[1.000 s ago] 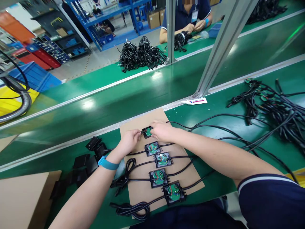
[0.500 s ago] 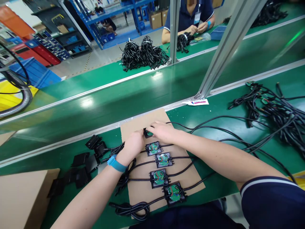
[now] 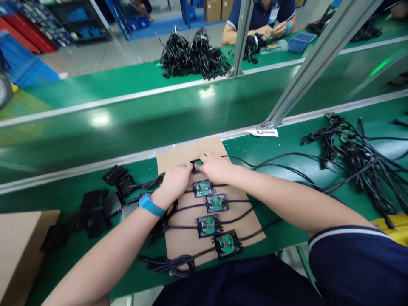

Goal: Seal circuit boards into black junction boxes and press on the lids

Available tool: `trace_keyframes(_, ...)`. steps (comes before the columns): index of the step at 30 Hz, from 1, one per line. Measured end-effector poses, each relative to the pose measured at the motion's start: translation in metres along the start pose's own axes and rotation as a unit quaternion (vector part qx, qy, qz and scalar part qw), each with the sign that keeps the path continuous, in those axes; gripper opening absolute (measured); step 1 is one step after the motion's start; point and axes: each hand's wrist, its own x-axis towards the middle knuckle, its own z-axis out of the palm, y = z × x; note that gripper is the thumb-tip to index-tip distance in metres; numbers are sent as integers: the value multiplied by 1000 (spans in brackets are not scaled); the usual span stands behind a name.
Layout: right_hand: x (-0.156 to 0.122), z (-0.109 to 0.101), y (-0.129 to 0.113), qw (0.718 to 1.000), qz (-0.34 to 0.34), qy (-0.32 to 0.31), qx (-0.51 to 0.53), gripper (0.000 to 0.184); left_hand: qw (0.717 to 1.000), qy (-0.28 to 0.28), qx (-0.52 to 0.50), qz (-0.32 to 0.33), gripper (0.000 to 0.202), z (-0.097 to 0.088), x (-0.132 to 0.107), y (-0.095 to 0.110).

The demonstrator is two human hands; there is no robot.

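Observation:
On a cardboard sheet (image 3: 210,146) lies a column of open black plastic housings with green circuit boards and black cables out of both sides. My left hand (image 3: 175,182), blue band at the wrist, is closed on the left side of the farthest housing (image 3: 196,165). My right hand (image 3: 216,168) grips the same housing from the right, its fingers bent over the board and partly hiding it. Nearer me come a second housing (image 3: 203,188), a third housing (image 3: 216,203), another housing (image 3: 208,225) and the nearest housing (image 3: 228,244), all untouched.
Black plastic covers (image 3: 95,198) are scattered on the left beside a cardboard box (image 3: 22,238). A tangle of cables (image 3: 363,165) and a white tube (image 3: 263,133) lie to the right. Beyond the metal post (image 3: 296,63), a co-worker (image 3: 259,25) sits near cable bundles (image 3: 194,55).
The camera view has tilted down and shifted a little, so the scene sits higher and more to the left. Both hands stay at the farthest housing, with their fingers slightly shifted.

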Motion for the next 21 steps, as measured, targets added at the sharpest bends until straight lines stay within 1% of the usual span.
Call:
trace_keyframes(5,-2,10,13,999,1,11,37,41,999,29,1,14,33,3,0,-1)
trace_keyframes(8,-2,14,13,999,7,8,36,42,999,38,-5,17,34,5,1,0)
trace_keyframes(13,-3,9,3,1000,0,-16,-19,44,999,33,-1,8,35,2,0,3)
trace_keyframes(16,-4,8,2,999,-15,-17,-43,46,999,31,22,5,36,1,0,5)
trace_keyframes(19,-1,10,7,999,-18,-17,-35,46,999,42,30,2,36,2,1,6)
trace_keyframes(21,-3,6,5,1000,1,-16,-25,44,999,47,23,0,35,2,0,7)
